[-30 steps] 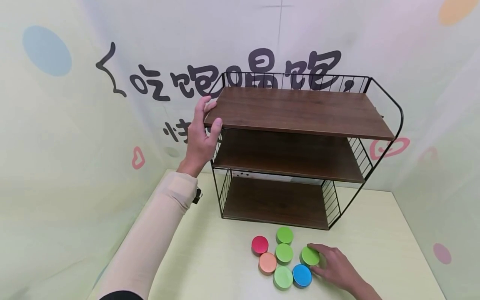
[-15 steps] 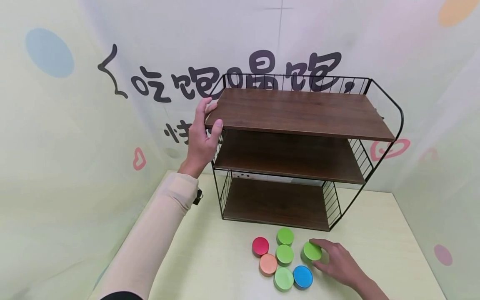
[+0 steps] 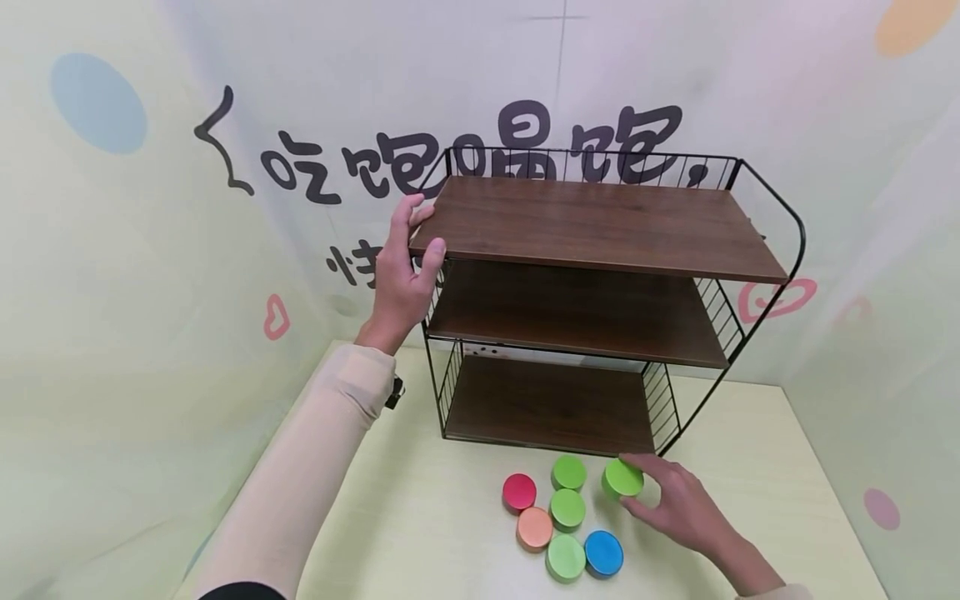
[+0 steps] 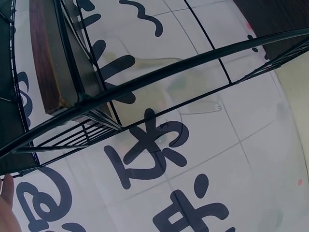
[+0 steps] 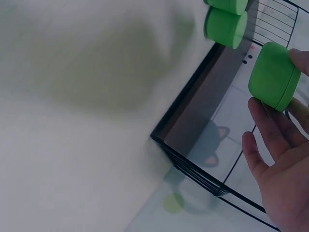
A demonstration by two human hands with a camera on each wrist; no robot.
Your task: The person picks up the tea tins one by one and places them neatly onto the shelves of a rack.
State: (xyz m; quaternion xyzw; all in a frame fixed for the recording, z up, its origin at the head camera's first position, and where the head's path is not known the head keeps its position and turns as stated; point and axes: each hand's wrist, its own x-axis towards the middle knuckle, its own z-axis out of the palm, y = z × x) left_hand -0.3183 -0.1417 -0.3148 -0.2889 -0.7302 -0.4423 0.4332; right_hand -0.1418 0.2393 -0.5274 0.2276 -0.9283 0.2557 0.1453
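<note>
My left hand grips the upper left corner of a three-tier shelf rack with dark wood boards and a black wire frame. Its thumb lies on the top board's front edge, the fingers at the left side; in the left wrist view only a fingertip shows. My right hand pinches a small round green tin between thumb and fingers, close in front of the rack's lower right corner. From the right wrist view, the green tin is tilted, with fingers on opposite sides.
Left of my right hand, round tins stand grouped on the pale table: red, orange, light green, blue and two green. Printed cloth walls enclose the table behind and at the sides.
My right hand has lifted the green tin away from beside the blue one and moved it forward, toward the rack. The left hand keeps its place on the rack.
</note>
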